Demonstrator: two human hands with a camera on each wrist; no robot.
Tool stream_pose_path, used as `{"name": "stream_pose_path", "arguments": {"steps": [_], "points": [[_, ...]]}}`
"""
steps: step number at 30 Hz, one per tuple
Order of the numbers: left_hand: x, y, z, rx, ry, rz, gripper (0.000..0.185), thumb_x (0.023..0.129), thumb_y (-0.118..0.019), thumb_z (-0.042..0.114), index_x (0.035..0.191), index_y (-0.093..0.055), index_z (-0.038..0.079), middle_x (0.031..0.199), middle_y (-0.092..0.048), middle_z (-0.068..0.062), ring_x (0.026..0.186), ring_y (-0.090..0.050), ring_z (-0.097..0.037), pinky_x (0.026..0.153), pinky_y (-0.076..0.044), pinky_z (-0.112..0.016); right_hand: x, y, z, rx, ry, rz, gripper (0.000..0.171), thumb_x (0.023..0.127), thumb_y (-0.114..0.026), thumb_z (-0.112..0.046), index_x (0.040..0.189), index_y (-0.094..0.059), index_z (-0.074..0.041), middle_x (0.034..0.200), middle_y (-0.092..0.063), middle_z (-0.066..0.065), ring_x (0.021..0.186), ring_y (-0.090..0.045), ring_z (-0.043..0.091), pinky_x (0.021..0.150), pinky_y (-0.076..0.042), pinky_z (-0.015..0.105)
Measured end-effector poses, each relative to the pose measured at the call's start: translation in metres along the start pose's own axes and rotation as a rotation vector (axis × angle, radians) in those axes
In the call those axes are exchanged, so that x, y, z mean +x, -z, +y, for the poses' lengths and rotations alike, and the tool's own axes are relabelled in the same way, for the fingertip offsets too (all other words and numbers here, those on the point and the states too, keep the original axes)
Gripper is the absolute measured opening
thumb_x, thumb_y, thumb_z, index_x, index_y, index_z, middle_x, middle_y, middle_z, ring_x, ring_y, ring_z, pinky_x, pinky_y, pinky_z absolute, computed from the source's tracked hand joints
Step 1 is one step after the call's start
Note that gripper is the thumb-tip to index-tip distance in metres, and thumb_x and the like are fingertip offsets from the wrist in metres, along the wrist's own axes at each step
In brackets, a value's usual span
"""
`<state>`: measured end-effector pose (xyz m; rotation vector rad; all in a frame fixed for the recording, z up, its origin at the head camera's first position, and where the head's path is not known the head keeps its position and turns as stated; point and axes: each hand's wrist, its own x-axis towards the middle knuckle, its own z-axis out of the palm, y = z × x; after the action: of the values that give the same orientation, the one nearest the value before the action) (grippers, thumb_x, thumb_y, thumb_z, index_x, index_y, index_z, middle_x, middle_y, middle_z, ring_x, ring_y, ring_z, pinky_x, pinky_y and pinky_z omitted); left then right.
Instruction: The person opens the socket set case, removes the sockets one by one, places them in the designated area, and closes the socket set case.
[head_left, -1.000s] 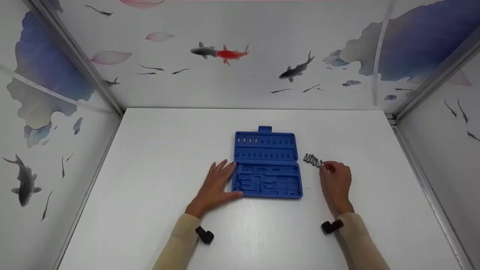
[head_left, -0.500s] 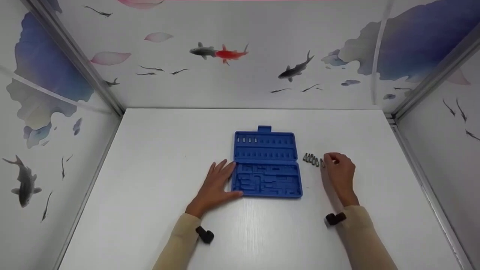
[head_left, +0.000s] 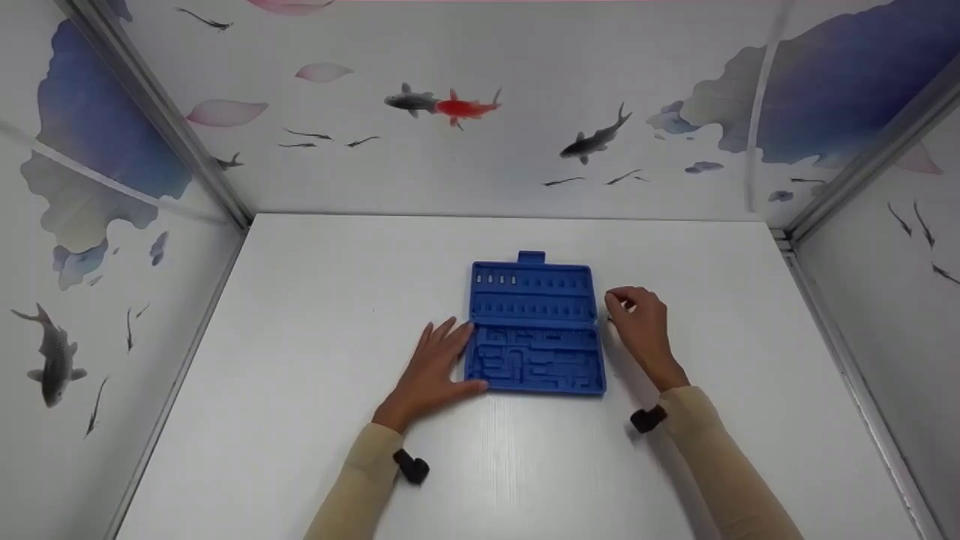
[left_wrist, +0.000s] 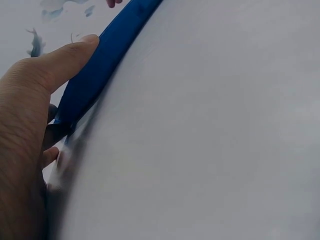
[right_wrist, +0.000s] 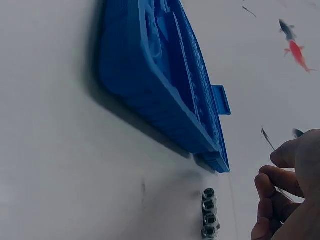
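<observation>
A blue plastic socket case lies open flat on the table, with several small metal sockets in the left part of its far row. My left hand rests at the case's near left corner, thumb along the front wall, fingers against the left side. My right hand is raised just right of the case, its thumb and fingertips close together. Whether something small sits between them is hidden. In the right wrist view, several loose sockets stand in a row on the table beside the case; from the head, that hand mostly covers them.
The white table extends around the case on all sides. Printed panels with fish close it off at the back and both sides. Each wrist carries a small black camera.
My right hand first drew away from the right end of the socket row, then moved left and farther back toward the case, over the row. The left hand and the case stay in place.
</observation>
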<state>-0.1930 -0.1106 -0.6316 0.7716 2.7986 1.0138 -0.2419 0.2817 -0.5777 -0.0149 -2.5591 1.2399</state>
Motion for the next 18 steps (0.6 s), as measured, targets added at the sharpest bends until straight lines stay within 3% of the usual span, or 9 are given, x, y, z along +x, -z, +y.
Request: {"name": "stream_pose_path", "arguments": {"steps": [10, 18], "points": [[0.000, 0.001, 0.000, 0.027, -0.025, -0.028, 0.111, 0.097, -0.061, 0.079, 0.177, -0.024, 0.012, 0.181, -0.028, -0.004, 0.171, -0.012, -0.028, 0.138, 0.005, -0.052, 0.008, -0.024, -0.020, 0.018, 0.081, -0.159, 0.022, 0.107, -0.072, -0.011, 0.121, -0.080, 0.004, 0.111, -0.076, 0.018, 0.104, -0.062, 0.034, 0.091, -0.049, 0.047], [0.000, 0.000, 0.004, 0.025, -0.033, -0.028, 0.107, 0.101, -0.059, 0.075, 0.177, -0.021, 0.010, 0.182, -0.026, -0.006, 0.171, -0.010, -0.030, 0.137, 0.009, -0.056, 0.021, -0.046, -0.034, 0.039, 0.141, -0.283, 0.026, 0.106, -0.074, -0.011, 0.127, -0.077, 0.005, 0.119, -0.076, 0.020, 0.111, -0.069, 0.035, 0.099, -0.057, 0.053]]}}
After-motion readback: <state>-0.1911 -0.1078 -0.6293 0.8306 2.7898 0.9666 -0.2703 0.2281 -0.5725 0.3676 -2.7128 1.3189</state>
